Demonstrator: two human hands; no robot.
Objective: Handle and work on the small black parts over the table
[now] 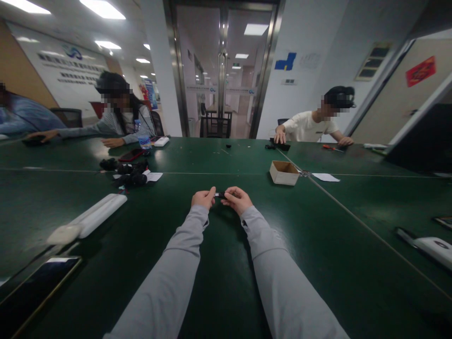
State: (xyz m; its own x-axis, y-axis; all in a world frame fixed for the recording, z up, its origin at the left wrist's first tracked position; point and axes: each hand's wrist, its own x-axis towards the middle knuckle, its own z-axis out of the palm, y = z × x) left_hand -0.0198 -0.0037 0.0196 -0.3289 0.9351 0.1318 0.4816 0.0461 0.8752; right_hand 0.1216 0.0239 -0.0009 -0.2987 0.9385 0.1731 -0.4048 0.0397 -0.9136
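A small black cylinder with a silvery band (220,194) spans the gap between my two hands, held roughly level just above the green table (226,263). My left hand (204,197) pinches its left end between thumb and fingers. On the other end, the fingertips of my right hand (238,199) are closed. Both ends are partly covered by my fingers, and the object is too small to tell its exact kind. Nearest to my right hand, farther up the table, stands an open cardboard box (284,175); its inside bottom is hidden.
Left lie a white power strip (100,214), a phone (42,287) and several black items (132,174). A water bottle (144,139) stands near one co-worker (120,113). Another co-worker (318,123) reaches onto the far right. Paper (325,177) lies beside the box.
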